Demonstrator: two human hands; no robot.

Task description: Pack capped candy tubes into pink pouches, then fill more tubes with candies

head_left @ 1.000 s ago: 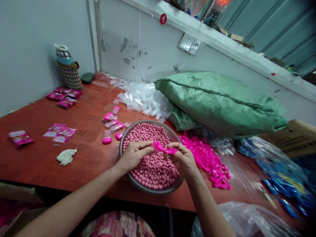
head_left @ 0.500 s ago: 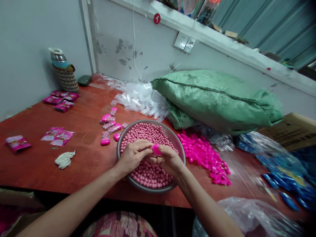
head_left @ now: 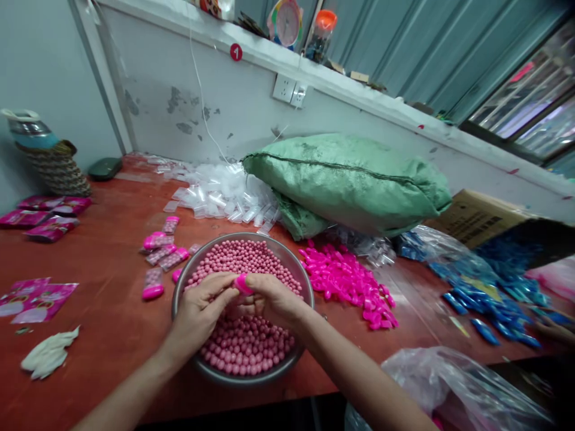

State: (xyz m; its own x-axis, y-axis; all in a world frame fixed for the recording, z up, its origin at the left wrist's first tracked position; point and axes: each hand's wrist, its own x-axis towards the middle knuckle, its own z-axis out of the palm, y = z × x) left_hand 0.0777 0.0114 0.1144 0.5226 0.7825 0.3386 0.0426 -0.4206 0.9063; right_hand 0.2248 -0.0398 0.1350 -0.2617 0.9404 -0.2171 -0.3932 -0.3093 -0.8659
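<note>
Over a metal bowl (head_left: 309, 293) of round pink beads (head_left: 251, 254), my two hands meet. My left hand (head_left: 204, 305) is closed, with thumb and fingertips against a bright pink cap (head_left: 243, 284). On the cap's other side, my right hand (head_left: 276, 299) is also closed, its thumb pressed on the cap. Whatever is below the cap is hidden by my fingers. Left of the bowl lie several small clear bottles with pink caps (head_left: 153, 282), filled with beads. A heap of loose pink caps (head_left: 345, 278) lies to the bowl's right.
Clear empty tubes (head_left: 224, 194) are piled behind the bowl, beside a large green sack (head_left: 354, 179). Pink packets (head_left: 51, 227) and a crumpled white cloth (head_left: 50, 353) lie left. Blue packets (head_left: 498, 311), a cardboard box (head_left: 471, 218) and another person's hand (head_left: 557, 329) are right.
My view has turned to the right, so everything sits further left in the picture. Both hands stay together on the pink cap. Another person's hand now shows at the right edge.
</note>
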